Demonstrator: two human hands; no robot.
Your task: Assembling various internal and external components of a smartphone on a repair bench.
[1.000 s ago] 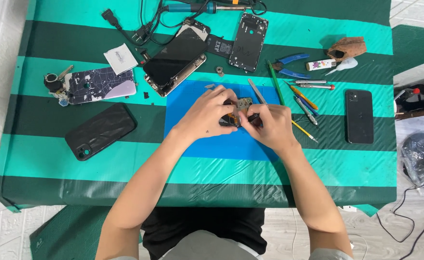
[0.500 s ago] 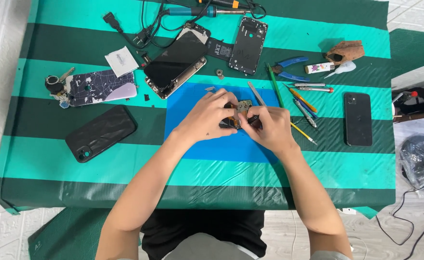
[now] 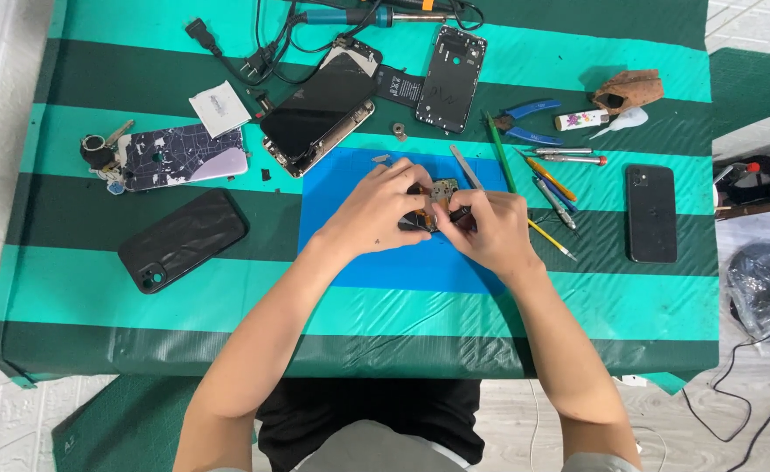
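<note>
Both hands meet over the blue mat (image 3: 359, 253), at the table's centre. Left hand (image 3: 376, 210) curls round a small phone part (image 3: 440, 194), fingers pressed together on its left edge. Right hand (image 3: 487, 229) pinches the part's right end between thumb and forefinger. Most of the part is hidden; what it is, I cannot tell.

Judgement: brace both wrists on the mat and keep the part low, so nothing drops far. Tweezers (image 3: 466, 166) lie at 12 o'clock, screwdrivers (image 3: 549, 179) at 2 o'clock, opened phone (image 3: 319, 109) at 11 o'clock.
</note>
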